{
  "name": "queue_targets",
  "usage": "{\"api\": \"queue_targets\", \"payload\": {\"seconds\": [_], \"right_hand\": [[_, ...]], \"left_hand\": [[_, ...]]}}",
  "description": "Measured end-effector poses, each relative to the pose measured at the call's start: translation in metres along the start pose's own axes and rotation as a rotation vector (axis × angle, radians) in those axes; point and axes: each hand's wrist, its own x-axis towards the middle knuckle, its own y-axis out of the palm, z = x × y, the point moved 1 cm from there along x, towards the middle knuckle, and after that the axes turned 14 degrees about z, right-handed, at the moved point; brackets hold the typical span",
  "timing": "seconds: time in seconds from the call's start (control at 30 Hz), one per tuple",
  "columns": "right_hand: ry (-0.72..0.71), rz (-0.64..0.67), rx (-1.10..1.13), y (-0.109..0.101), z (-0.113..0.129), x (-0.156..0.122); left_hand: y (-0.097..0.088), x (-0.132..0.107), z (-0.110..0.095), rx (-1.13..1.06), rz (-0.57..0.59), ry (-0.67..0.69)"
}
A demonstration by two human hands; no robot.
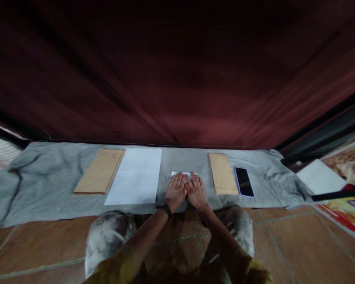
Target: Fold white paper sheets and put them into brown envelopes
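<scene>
My left hand (176, 192) and my right hand (197, 192) lie flat side by side, thumbs meeting, on a small piece of white paper (174, 173). Only its far edge shows; the hands cover most of it, so I cannot tell how it is folded. To the left lies a larger stack of white paper sheets (136, 177) with a crease across the middle. Brown envelopes (98, 172) are piled beyond it at the left. On the right, another brown envelope (223, 174) lies close to my right hand.
A phone (244, 182) with a dark screen lies right of the envelope. Everything rests on a grey cloth (189, 157) over a narrow surface. A dark red curtain (195, 126) hangs behind it. My knees (110, 236) are close to the front edge, above a tiled floor (284, 236).
</scene>
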Motion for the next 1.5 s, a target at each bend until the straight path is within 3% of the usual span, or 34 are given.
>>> {"api": "queue_targets", "payload": {"seconds": [0.2, 0.43, 1.13, 1.3, 1.5], "right_hand": [[0.009, -0.006, 0.043, 0.003, -0.001, 0.0], [0.002, -0.001, 0.069, 0.003, -0.002, -0.001], [0.052, 0.006, 0.031, -0.005, -0.027, -0.007], [0.148, -0.04, 0.122, -0.01, -0.03, -0.005], [0.406, 0.025, 0.432, -0.016, -0.029, 0.009]], "left_hand": [[0.002, -0.002, 0.015, -0.022, -0.004, -0.105], [0.006, -0.012, 0.019, -0.006, -0.034, -0.191], [0.004, -0.005, 0.007, 0.015, 0.059, -0.24], [0.007, -0.004, 0.007, 0.026, 0.036, -0.233], [0.007, -0.002, 0.006, 0.029, 0.062, -0.24]]}}
